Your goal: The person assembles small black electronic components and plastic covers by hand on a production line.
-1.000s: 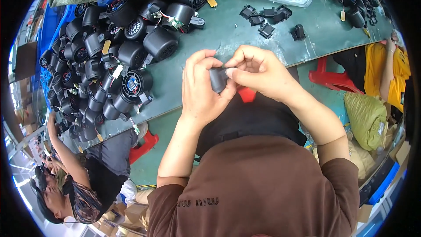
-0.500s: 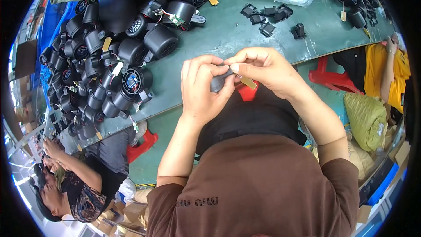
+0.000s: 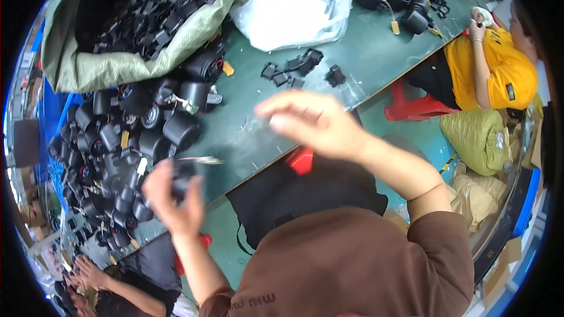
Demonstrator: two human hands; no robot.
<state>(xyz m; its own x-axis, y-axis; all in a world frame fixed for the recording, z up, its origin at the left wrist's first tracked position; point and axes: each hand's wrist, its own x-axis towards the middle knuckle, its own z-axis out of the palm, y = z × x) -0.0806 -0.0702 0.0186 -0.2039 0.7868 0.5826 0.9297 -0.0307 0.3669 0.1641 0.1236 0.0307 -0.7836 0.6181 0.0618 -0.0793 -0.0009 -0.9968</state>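
Observation:
My left hand [image 3: 173,199], smeared by motion, is at the right edge of a heap of black units, its fingers around a black cylindrical unit [image 3: 184,179]. Pale wires [image 3: 202,159] trail from that unit toward the right. Over the table's front part my right hand [image 3: 317,126] reaches leftward with fingers stretched out and nothing visible in them. Just beyond it lie several small black plastic clips [image 3: 302,63], with one more clip [image 3: 335,76] a little apart to the right. The heaped black units [image 3: 117,141] have round grilles, wires and small tan tags.
An open green woven sack [image 3: 135,70] full of small black parts stands at the back left, beside a clear plastic bag [image 3: 294,12]. More black units [image 3: 405,0] lie far right. One co-worker in yellow [image 3: 493,76] sits right; another co-worker's hands [image 3: 88,276] show lower left.
My hands were together over the table edge on a dark unit with a tan tag. They have parted, the left moving left with the unit. The view has shifted, showing the sack's inside.

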